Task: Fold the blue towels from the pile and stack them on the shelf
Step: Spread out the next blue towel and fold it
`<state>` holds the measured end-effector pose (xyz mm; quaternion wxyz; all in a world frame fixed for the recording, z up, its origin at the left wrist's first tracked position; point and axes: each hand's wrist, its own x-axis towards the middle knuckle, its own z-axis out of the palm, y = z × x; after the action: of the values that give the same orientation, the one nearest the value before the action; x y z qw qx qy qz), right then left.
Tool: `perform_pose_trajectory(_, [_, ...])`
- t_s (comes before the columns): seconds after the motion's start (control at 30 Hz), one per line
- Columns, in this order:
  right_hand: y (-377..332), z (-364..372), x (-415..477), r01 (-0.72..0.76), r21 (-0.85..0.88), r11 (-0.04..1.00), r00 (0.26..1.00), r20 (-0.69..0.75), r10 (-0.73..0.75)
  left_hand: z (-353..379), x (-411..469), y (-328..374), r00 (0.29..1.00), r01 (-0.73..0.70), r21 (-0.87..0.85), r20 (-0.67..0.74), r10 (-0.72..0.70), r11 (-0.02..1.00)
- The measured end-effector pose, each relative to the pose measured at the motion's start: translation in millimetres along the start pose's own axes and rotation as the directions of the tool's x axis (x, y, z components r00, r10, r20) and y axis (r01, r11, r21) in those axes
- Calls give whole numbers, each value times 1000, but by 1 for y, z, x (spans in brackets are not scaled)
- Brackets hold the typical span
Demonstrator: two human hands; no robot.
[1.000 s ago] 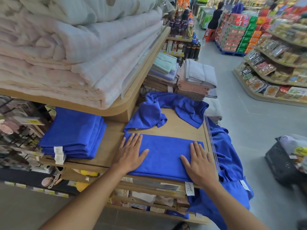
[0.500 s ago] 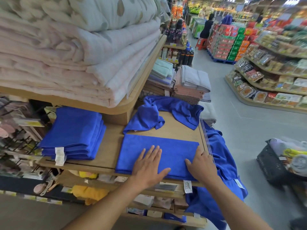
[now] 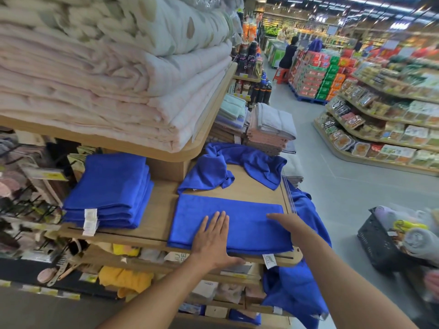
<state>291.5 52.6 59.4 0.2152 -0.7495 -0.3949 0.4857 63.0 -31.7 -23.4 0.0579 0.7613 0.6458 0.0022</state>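
- Both hands have shifted along the half-folded blue towel. Our left hand has slid from its left end to the middle, and our right hand has come in over its right end.
- Our left hand lies flat with straight fingers close together. It presses the towel onto the wooden shelf and grips nothing.
- Our right hand is blurred by motion. Its fingers look stretched toward 9 o'clock and hold nothing we can see. We cannot tell whether they touch the cloth.
- The towel lies as a long flat strip along the shelf's front edge.
- The stack of folded blue towels sits at its 9 o'clock, apart from it.
- Loose blue towels lie crumpled at its 12 o'clock, and more hang over the shelf's side at 4 o'clock.
- We judge the smoothing done. The middle hand seems to anchor a fold line, so the right end probably goes over next.
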Motion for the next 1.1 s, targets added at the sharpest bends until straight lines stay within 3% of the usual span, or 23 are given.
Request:
perform_pose_trajectory(0.07, [0, -5, -2, -65, 127, 990, 997, 46, 59, -1, -1, 0, 1000, -6, 0, -2, 6, 1000])
perform_pose_trajectory(0.17, [-8, -8, -15, -86, 164, 983, 993, 94, 71, -3, -3, 0, 1000, -10, -2, 1, 10, 1000])
perform_pose_trajectory(0.33, [-40, -2, -34, 170, 154, 973, 981, 66, -182, -4, -3, 1, 1000, -7, 5, -19, 7, 1000])
perform_pose_trajectory(0.53, [-89, 35, -64, 442, -72, 894, 895, 103, -434, 3, -2, -2, 998, -19, -54, -56, 16, 998])
perform_pose_trajectory(0.8, [-106, 97, -77, 455, -113, 883, 882, 193, -430, -15, -8, -11, 999, -37, -63, 32, 39, 997])
perform_pose_trajectory(0.83, [-108, 102, -78, 459, -120, 880, 880, 200, -432, -19, -12, -18, 999, -37, -78, -6, 36, 996])
perform_pose_trajectory(0.93, [-120, 117, -80, 483, -180, 857, 869, 224, -442, -29, -31, -49, 926, -105, -177, -376, 31, 979])
perform_pose_trajectory(0.97, [-125, 124, -80, 492, -202, 847, 864, 233, -447, -29, -37, -60, 920, -120, -363, -390, -34, 924])
perform_pose_trajectory(1.0, [-129, 133, -80, 502, -225, 835, 859, 243, -451, -32, -42, -70, 939, -74, -601, -312, -148, 796])
perform_pose_trajectory(1.03, [-132, 143, -80, 506, -250, 825, 857, 256, -448, -29, -45, -79, 941, -6, -793, -212, -266, 610])
perform_pose_trajectory(1.1, [-135, 164, -81, 504, -291, 813, 857, 282, -431, -28, -46, -90, 857, 74, -981, -31, -515, 181])
